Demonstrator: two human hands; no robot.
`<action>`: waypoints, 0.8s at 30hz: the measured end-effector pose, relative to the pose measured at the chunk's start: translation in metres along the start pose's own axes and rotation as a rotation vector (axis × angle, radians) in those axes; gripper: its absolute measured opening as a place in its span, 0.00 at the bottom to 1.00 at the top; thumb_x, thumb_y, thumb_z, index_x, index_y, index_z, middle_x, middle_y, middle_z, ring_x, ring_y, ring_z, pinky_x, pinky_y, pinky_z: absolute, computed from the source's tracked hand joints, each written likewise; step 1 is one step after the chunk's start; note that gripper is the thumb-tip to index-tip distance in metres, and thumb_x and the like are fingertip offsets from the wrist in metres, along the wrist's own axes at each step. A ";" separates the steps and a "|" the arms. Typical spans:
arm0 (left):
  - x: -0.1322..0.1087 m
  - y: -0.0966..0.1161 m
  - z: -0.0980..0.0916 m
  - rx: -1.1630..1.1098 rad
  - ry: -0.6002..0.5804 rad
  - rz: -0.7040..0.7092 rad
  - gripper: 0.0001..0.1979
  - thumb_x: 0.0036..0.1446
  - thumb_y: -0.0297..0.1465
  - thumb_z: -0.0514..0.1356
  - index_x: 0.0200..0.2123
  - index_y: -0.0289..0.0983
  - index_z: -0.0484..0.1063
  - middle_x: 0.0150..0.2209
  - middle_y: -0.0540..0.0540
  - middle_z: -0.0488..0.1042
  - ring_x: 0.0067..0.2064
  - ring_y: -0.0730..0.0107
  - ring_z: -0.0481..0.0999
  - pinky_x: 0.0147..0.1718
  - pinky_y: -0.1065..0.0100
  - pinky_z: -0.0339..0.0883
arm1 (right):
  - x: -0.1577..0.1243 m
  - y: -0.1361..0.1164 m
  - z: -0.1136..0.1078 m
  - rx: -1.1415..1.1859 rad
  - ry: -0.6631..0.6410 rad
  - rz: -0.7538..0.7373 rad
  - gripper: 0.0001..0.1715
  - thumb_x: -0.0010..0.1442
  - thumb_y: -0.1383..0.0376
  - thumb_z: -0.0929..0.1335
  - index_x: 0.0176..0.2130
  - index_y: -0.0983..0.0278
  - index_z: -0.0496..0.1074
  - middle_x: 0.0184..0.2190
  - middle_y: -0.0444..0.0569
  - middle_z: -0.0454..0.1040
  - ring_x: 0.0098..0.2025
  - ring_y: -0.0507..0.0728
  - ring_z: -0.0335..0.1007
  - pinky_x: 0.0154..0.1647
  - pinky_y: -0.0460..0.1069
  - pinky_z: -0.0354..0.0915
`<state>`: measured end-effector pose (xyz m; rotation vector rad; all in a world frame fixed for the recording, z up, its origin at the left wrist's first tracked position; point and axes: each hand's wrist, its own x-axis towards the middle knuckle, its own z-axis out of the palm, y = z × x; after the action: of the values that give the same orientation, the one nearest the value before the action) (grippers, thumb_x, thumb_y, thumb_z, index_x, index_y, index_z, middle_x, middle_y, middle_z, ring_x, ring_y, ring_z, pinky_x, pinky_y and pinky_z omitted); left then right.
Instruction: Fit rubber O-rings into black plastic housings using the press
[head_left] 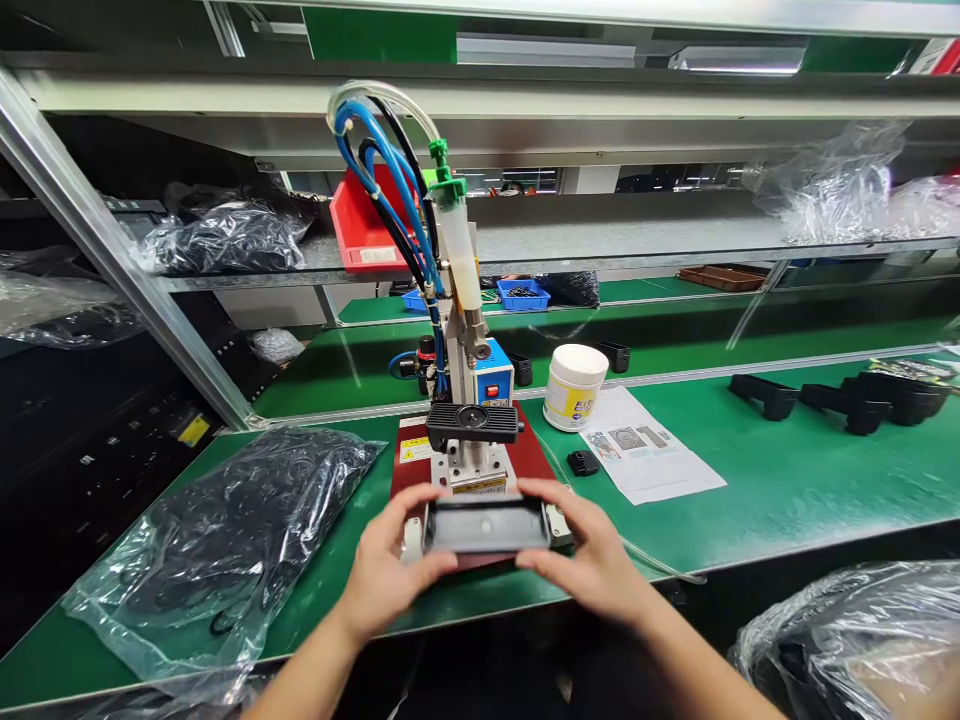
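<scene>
Between my two hands is a black rectangular plastic housing (486,530), its shallow hollow side facing me. My left hand (390,555) grips its left end, thumb below and fingers above. On the right end my right hand (589,550) has the same hold. Just behind it stands a bench dispensing machine (469,350) on a dark red base, with a syringe (459,250) and blue hoses above. A black ribbed part with a round centre (472,422) sits on the machine, behind and above the housing.
A plastic bag of black parts (225,540) lies on the left. To the right are a white tub (576,388), a printed sheet (649,450), a small black piece (583,462) and several black parts (847,400). A shelf (637,220) crosses behind; another bag (862,640) is at lower right.
</scene>
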<state>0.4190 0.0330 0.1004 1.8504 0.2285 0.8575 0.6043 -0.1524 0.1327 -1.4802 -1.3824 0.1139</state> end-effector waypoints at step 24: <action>0.123 -0.007 0.031 -0.186 0.385 0.101 0.15 0.63 0.44 0.50 0.45 0.41 0.67 0.41 0.48 0.67 0.41 0.66 0.67 0.42 0.66 0.61 | 0.109 0.031 0.018 0.005 0.238 -0.292 0.14 0.64 0.63 0.64 0.48 0.61 0.72 0.52 0.55 0.73 0.55 0.59 0.68 0.57 0.58 0.65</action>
<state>0.5299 0.0774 0.1434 1.5235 0.2859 1.2615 0.6484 -0.0509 0.1624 -1.2286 -1.3829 -0.2363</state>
